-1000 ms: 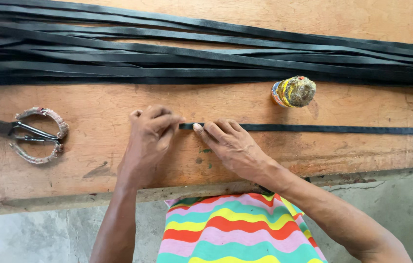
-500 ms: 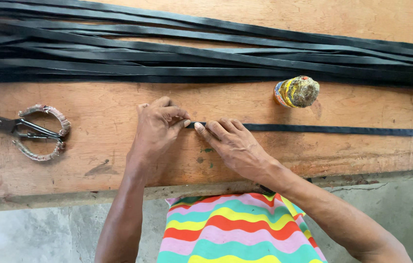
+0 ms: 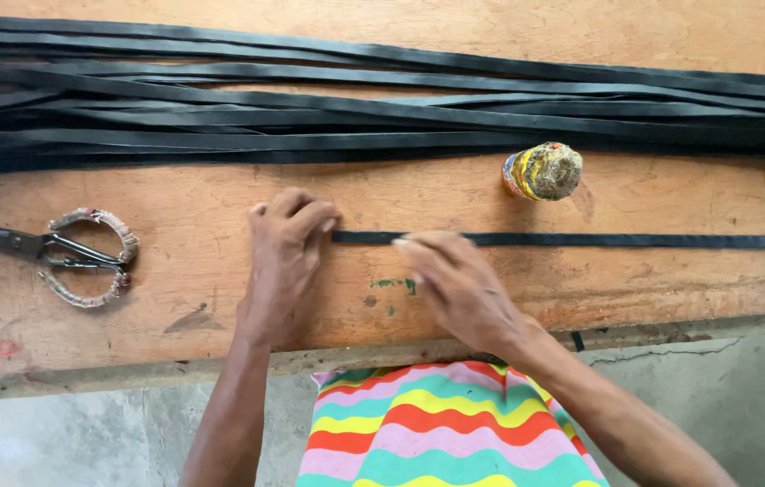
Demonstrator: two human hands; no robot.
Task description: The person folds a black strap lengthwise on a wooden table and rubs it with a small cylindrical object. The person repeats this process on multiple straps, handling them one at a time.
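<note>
Strip (image 3: 581, 240), black, narrow and flat, one length lying along my wooden desk (image 3: 175, 352) and running off to the right. My left hand (image 3: 285, 248) pinches its near end with curled fingers; my right hand (image 3: 455, 287) presses flat on it just beside. It looks light, limp and rubbery, likely to stretch and curl, so I judge the end the best hold. Further black strips (image 3: 310, 117) heaped behind; wrapped-handle scissors (image 3: 58, 257) at left; small jar (image 3: 542, 170) near.
</note>
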